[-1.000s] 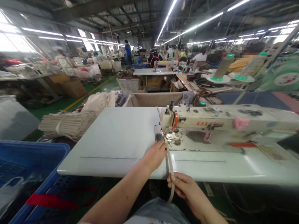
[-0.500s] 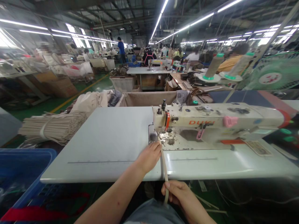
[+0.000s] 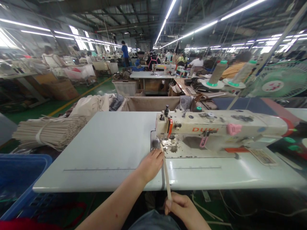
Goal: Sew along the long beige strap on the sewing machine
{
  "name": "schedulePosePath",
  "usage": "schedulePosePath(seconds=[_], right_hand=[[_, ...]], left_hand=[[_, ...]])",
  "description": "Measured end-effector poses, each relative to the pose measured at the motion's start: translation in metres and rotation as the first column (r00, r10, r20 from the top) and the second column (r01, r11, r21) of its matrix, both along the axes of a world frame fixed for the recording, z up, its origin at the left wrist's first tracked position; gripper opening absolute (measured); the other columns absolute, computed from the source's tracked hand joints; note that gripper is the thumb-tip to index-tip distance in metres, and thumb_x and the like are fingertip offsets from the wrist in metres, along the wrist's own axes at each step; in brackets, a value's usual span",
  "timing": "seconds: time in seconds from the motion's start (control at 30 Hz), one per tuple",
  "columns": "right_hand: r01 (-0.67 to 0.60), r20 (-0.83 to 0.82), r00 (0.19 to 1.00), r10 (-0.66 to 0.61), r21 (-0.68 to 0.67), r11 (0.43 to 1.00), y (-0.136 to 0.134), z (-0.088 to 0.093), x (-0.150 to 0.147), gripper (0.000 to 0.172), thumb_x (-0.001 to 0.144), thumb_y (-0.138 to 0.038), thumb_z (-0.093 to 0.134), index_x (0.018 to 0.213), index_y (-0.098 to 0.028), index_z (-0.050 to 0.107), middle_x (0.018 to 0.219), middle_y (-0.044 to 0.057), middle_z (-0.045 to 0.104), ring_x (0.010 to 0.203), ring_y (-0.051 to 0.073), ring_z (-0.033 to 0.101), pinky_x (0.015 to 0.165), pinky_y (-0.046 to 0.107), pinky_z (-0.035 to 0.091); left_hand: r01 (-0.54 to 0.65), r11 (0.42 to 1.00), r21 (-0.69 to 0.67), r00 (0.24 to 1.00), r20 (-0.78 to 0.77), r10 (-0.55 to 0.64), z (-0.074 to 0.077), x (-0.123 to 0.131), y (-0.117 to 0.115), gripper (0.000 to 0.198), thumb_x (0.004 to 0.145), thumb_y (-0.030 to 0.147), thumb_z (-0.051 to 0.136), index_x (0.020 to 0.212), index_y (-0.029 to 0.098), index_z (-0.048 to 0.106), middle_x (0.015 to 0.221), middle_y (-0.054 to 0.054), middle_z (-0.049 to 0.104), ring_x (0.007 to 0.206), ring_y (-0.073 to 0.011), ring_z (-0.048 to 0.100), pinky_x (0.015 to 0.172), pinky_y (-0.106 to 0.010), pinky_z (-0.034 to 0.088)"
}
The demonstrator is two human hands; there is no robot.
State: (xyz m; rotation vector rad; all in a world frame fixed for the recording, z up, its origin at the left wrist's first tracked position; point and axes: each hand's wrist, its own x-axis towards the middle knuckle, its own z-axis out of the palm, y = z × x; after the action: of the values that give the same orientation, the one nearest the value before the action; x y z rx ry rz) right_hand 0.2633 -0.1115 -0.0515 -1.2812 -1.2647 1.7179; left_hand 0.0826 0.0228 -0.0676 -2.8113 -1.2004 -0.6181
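Observation:
A narrow beige fabric strip (image 3: 167, 176) runs from the needle area of the white sewing machine (image 3: 223, 127) down over the table's front edge. Close in front of the presser foot, my left hand (image 3: 152, 163) lies on the table with its fingers bent and pressed on the strip. Below the edge, my right hand (image 3: 178, 206) pinches the strip's lower part between thumb and fingers. The strip looks taut between both hands. The spot under the needle is too small to make out clearly.
Left of the white table (image 3: 105, 143) are a tied bundle of beige strips (image 3: 50, 131) and a blue plastic basket (image 3: 24, 179). A fabric-lined bin (image 3: 148, 103) stands behind it. Thread cones (image 3: 217, 73) and a green fan (image 3: 275, 84) are at right. Several people work farther back.
My left hand has shifted slightly toward me and left in the picture, and my right hand sits lower on the strip. The whole view has tilted a little.

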Motion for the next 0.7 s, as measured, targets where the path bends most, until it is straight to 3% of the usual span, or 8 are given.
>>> schedulePosePath(seconds=[0.2,0.27,0.37,0.57,0.7], right_hand=[[0.115,0.066,0.99,-0.123,0.114,0.987,0.007,0.003,-0.005,0.046,0.077,-0.065,0.077,0.075,-0.02,0.079,0.082,0.007,0.073,0.087,0.027,0.063,0.084,0.036,0.048],[0.21,-0.001,0.978,-0.21,0.03,0.977,0.008,0.004,-0.009,0.048,0.075,-0.067,0.078,0.087,-0.02,0.08,0.088,0.008,0.076,0.091,0.028,0.065,0.089,0.038,0.049],[0.277,-0.162,0.94,-0.301,-0.154,0.948,0.011,0.005,-0.016,0.049,0.075,-0.064,0.081,0.097,-0.021,0.075,0.084,0.005,0.075,0.087,0.024,0.067,0.085,0.035,0.051],[0.225,-0.178,0.952,-0.249,-0.141,0.964,0.025,0.015,-0.023,0.057,0.064,-0.067,0.087,0.088,-0.019,0.069,0.067,0.001,0.07,0.069,0.019,0.063,0.071,0.03,0.048],[0.193,-0.145,0.966,-0.212,-0.132,0.972,0.023,0.026,-0.017,0.046,0.076,-0.061,0.082,0.09,-0.018,0.073,0.074,0.004,0.074,0.075,0.019,0.065,0.076,0.031,0.049]], left_hand=[[0.011,1.0,0.01,1.0,0.004,-0.011,-0.003,0.001,0.0,0.024,0.1,0.016,0.05,0.124,0.017,0.054,0.126,-0.01,0.064,0.127,-0.0238,0.057,0.114,-0.041,0.045],[0.009,1.0,0.012,1.0,0.014,-0.009,-0.002,0.002,0.0,0.022,0.1,0.015,0.05,0.121,0.016,0.056,0.125,-0.01,0.064,0.124,-0.0233,0.059,0.113,-0.04,0.046],[-0.004,1.0,0.022,1.0,0.021,0.003,0.0,0.002,-0.001,0.024,0.099,0.016,0.051,0.122,0.016,0.056,0.127,-0.01,0.064,0.124,-0.0227,0.059,0.112,-0.037,0.047],[0.005,1.0,0.011,1.0,0.008,-0.005,0.002,0.001,-0.001,0.025,0.1,0.014,0.047,0.124,0.016,0.056,0.126,-0.011,0.064,0.125,-0.0222,0.059,0.111,-0.038,0.047],[-0.006,0.999,-0.043,1.0,0.03,0.007,0.003,-0.001,0.0,0.021,0.101,0.015,0.046,0.12,0.016,0.056,0.126,-0.011,0.063,0.123,-0.0227,0.059,0.11,-0.039,0.048]])
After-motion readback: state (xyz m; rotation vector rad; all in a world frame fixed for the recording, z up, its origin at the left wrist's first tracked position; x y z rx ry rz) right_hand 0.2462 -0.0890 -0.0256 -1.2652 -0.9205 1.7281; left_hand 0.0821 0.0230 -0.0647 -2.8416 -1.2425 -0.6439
